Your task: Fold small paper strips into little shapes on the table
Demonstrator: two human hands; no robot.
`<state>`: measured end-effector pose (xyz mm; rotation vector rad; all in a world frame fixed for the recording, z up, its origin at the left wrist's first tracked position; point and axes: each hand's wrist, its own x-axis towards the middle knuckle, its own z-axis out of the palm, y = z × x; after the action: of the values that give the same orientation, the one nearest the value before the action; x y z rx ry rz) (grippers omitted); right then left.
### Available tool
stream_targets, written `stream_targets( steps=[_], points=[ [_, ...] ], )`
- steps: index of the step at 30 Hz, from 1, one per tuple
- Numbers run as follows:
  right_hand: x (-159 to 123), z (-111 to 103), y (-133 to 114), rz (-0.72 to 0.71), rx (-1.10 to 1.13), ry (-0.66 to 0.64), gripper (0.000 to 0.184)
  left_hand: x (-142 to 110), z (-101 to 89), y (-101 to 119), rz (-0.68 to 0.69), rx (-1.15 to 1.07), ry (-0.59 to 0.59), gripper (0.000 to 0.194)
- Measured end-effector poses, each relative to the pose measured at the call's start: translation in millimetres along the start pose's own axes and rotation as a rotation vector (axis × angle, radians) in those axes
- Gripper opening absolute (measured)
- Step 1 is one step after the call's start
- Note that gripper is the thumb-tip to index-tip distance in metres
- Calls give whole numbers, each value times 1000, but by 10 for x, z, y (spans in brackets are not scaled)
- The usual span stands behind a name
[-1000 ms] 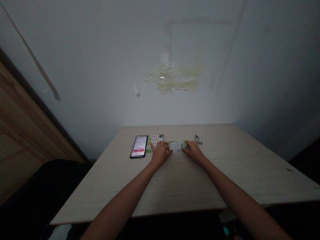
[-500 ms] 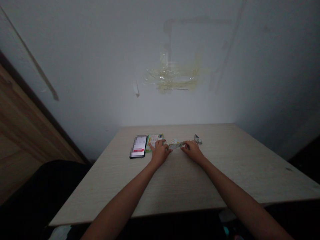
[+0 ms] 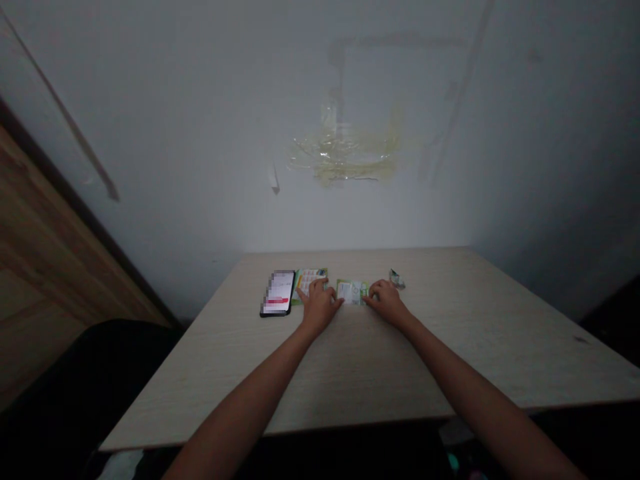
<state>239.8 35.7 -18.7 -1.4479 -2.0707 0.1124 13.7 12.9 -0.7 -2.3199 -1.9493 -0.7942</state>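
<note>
A small green and white printed paper (image 3: 351, 292) lies nearly flat between my hands, its printed face showing. At its left edge is my left hand (image 3: 320, 305), thumb and forefinger closed on the edge. The other fingers of that hand reach over a printed leaflet (image 3: 311, 275), partly covering it. My right hand (image 3: 386, 300) pinches the paper's right edge with curled fingers. Just beyond the right hand sits a small crumpled piece of wrapper or paper (image 3: 397, 279).
A phone (image 3: 278, 293) with a lit screen lies left of the leaflet. The pale wooden table (image 3: 350, 373) meets a wall (image 3: 200, 133) that carries old clear tape (image 3: 345, 157). A dark object (image 3: 100, 373) stands beside the table's left edge.
The paper between my hands was folded or tilted up as a narrow strip; now it lies flatter and shows its printed face. Both hands have barely moved.
</note>
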Motion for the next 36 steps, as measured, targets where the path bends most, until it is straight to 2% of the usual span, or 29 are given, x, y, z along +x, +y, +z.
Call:
stream_targets(
  steps=[3,7,11,14,19,36],
  points=[
    [-12,21,19,15,-20,15,16,-7,-10,8,-29,15,3,24],
    [-16,18,22,-27,11,17,25,-13,-27,21,-38,6,3,40],
    [-9,-19,-10,-200,111,-56,23,-23,-24,20,52,16,-42,24],
    [-5,-54,-16,-261,182,-128,21,-34,-29,8,103,0,-96,22],
    [-3,-120,4,-281,219,-178,25,-61,-63,-4,150,-45,-136,25],
    [-30,-156,-71,-327,182,-129,20,-76,-65,-12,162,-47,-110,23]
  ],
)
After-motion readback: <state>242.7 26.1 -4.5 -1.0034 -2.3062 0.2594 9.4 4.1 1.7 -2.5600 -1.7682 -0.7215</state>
